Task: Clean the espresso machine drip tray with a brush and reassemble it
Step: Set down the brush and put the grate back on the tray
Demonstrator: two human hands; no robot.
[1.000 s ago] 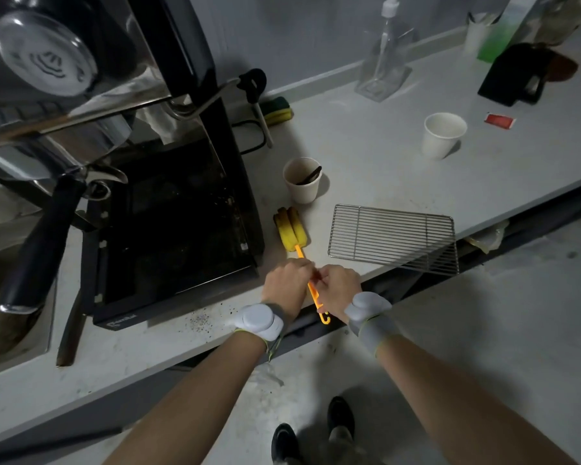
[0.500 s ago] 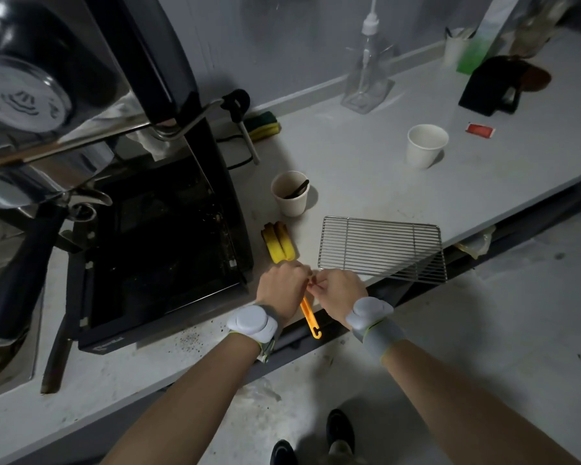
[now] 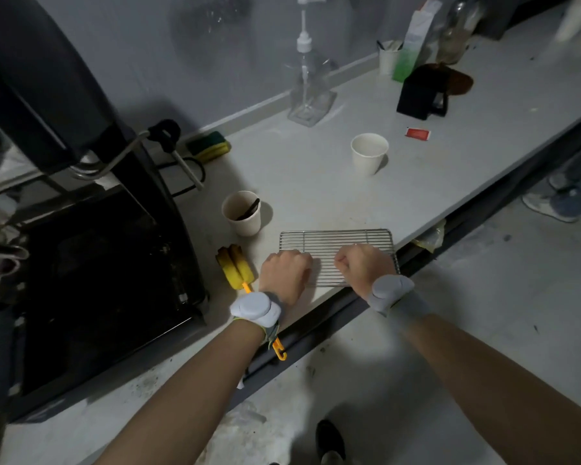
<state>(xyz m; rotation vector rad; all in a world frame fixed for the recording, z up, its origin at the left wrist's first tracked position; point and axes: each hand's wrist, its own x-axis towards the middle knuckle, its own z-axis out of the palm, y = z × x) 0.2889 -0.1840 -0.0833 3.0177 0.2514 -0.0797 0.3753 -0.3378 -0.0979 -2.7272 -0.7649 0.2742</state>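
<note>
The wire grate lies flat on the counter near its front edge. My left hand curls over the grate's near left corner, and my right hand curls over its near right part. The brush, with a yellow sponge head and an orange handle, lies on the counter left of my left hand; its handle runs under my left wrist and its hook sticks out over the edge. The black drip tray sits in the base of the espresso machine at the left.
A paper cup with a stirrer stands behind the brush, and a white paper cup stands farther back. A steam wand, a green-yellow sponge, a pump bottle, a black jug and a red packet are behind. Another person's shoes show at right.
Both hands have let go of the brush handle and moved right onto the wire grate. The brush now lies on the counter.
</note>
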